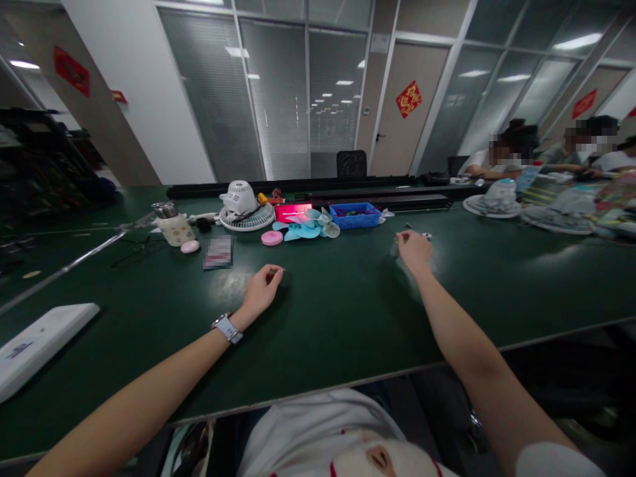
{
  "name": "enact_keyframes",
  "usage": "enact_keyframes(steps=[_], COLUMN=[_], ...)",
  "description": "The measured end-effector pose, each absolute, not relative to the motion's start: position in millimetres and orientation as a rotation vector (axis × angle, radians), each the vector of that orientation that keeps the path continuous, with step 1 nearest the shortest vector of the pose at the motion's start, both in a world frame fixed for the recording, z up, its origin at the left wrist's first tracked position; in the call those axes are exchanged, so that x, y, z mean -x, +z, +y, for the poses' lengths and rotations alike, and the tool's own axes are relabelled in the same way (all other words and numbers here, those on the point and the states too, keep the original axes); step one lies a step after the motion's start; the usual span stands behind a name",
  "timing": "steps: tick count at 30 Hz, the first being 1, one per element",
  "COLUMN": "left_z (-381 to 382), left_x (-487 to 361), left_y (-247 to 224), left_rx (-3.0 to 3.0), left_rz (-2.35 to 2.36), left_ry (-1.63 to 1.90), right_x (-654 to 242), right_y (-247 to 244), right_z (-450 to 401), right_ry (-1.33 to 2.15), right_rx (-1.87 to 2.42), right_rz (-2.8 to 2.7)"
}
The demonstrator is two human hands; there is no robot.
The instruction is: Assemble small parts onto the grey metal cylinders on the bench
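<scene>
My left hand (262, 289), with a watch (228, 328) on its wrist, is just above the green table. Its thumb and fingers come together in a pinch, and anything between them is too small to make out. Farther out on the right, my right hand (414, 251) is low over the tabletop with its fingers curled in. What those fingers hold, if anything, is hidden. A small shiny object (426, 236) shows beside its knuckles, and a thin dark piece (409, 226) lies just beyond. Something clear, perhaps plastic, shows by the fingertips.
Across the table (328, 324) stand a white fan body with its grille (247, 215), light-blue fan blades (303, 228), a pink disc (271, 238) and a blue bin (354, 215). At left are a bottle (175, 226) and a white slab (42, 344). People sit at far right.
</scene>
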State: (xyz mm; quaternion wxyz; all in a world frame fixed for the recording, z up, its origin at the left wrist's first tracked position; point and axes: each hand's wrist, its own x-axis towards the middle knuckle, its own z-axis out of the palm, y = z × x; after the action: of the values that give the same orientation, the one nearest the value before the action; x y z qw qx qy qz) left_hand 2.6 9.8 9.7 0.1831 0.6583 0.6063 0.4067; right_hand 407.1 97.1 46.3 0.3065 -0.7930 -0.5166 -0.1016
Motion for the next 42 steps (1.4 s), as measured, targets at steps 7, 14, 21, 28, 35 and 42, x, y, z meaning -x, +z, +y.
enact_keyframes(steps=[7,14,21,28,35,42], left_z=[7.5,9.1,12.0,5.9,-10.5,-5.3], left_x=[-4.5,-3.4,-1.7,-6.6,-27.1,-35.9], left_y=[12.7,10.4,6.6,11.4,24.1,19.8], left_rx=[-1.847,-1.857,-1.861,-1.965,-2.089,-2.127], left_rz=[1.725,1.704,1.702,1.548,1.398,1.321], left_ry=[1.151,1.141,1.135,1.128,1.136,1.191], right_x=[-409.7,-410.5,-420.2,-357.5,-238.4,-228.9], right_y=[47.7,50.8,43.9,45.7,38.1,29.7], right_z=[97.0,94.7,98.9,85.7,23.0,7.6], right_ry=[-0.242,-0.207,-0.051,0.074,0.474,0.469], right_rx=[2.061,2.117,2.171,1.827,1.189,1.081], right_rz=[-1.352,-1.372,-1.426,-1.649,-2.137,-2.172])
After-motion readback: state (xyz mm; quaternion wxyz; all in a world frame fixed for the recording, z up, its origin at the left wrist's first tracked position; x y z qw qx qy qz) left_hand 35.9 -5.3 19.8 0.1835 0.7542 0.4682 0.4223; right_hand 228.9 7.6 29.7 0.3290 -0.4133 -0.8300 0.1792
